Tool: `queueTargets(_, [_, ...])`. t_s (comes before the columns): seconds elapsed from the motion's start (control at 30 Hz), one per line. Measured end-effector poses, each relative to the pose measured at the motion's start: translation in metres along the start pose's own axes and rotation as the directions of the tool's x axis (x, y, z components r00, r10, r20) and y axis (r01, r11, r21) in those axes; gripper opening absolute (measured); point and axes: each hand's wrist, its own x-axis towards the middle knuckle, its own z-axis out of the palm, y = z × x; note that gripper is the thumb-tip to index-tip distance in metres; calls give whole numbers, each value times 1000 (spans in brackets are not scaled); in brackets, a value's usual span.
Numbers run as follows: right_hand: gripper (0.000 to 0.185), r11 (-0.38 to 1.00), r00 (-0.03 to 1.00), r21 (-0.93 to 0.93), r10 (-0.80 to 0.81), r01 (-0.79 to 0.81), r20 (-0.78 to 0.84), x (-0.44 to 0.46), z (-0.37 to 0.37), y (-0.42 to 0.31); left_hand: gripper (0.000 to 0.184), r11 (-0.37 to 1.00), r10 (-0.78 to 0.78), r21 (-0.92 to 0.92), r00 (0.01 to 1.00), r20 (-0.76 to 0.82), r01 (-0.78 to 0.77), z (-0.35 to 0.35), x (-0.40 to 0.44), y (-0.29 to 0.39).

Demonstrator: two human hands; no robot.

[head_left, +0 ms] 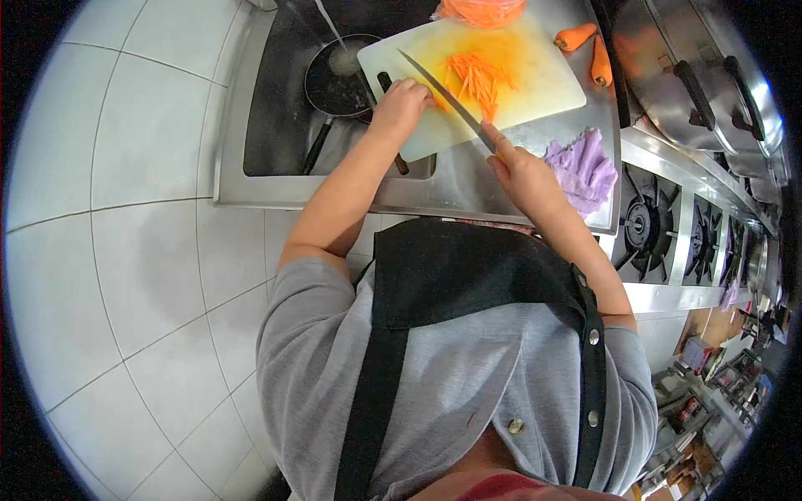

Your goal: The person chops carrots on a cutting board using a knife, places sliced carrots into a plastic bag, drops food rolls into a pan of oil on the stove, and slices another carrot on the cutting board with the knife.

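I read this as a kitchen, likely a professional one: from my end I see a steel sink (232,163) with a pan (334,92) in it, a board (547,88) with cut carrot (474,79), pots (650,54), and a row of burners (642,222) on a metal stove (656,296). White tiles (150,138) and an apron (468,271) fit too.

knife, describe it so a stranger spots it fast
Find the white cutting board lying partly over the sink. Across it slants the knife, gripped in the right hand. Its long, pointed blade sets it apart from the orange carrot strips.
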Motion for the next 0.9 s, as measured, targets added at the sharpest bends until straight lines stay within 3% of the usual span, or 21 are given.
queueTargets(0.53, [60,999,993,-26,34,-31,115,8,0,-8,12,999,-31,-37,998,46,33,1,3,1])
queueTargets(0.6, [60,992,965,-6,124,-126,230,14,1,-12,12,999,-20,-28,998,51,21,2,2,-1])
queueTargets(0.73, [60,993,971,-8,120,-121,206,35,18,-8,12,999,-9,-46,1000,16,10,1,3,2])
queueTargets(0.83, [63,993,990,56,95,-101,100,39,21,-4,11,999,-19,-50,1000,22,20,6,9,6])
queueTargets(0.9, [64,995,995,-19,101,-100,12,38,14,-7,13,999,4,-50,1000,11,-4,9,16,6])
